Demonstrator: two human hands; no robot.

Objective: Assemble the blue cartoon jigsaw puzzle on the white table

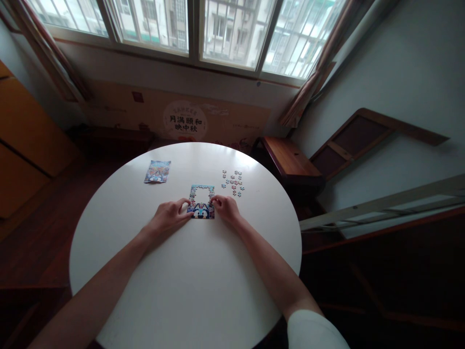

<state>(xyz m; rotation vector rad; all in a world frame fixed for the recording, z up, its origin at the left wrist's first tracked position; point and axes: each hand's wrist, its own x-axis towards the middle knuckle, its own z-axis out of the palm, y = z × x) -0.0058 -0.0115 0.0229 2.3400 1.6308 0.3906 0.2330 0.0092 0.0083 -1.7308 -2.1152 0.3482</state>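
A small jigsaw puzzle [201, 201], partly assembled with an unfilled patch in its upper middle, lies on the round white table [185, 271]. My left hand [169, 217] rests at its left edge, fingers curled with the tips touching the lower left corner. My right hand [224, 207] sits at the puzzle's right edge, fingers pinched together against it; what they hold, if anything, is too small to see. Several loose puzzle pieces [233, 182] lie scattered just beyond my right hand.
A small printed picture card [157, 171] lies on the table at the far left. A dark wooden side table [290, 162] stands behind the table on the right. Wooden frames [363, 140] lean on the right wall. Windows run along the back wall.
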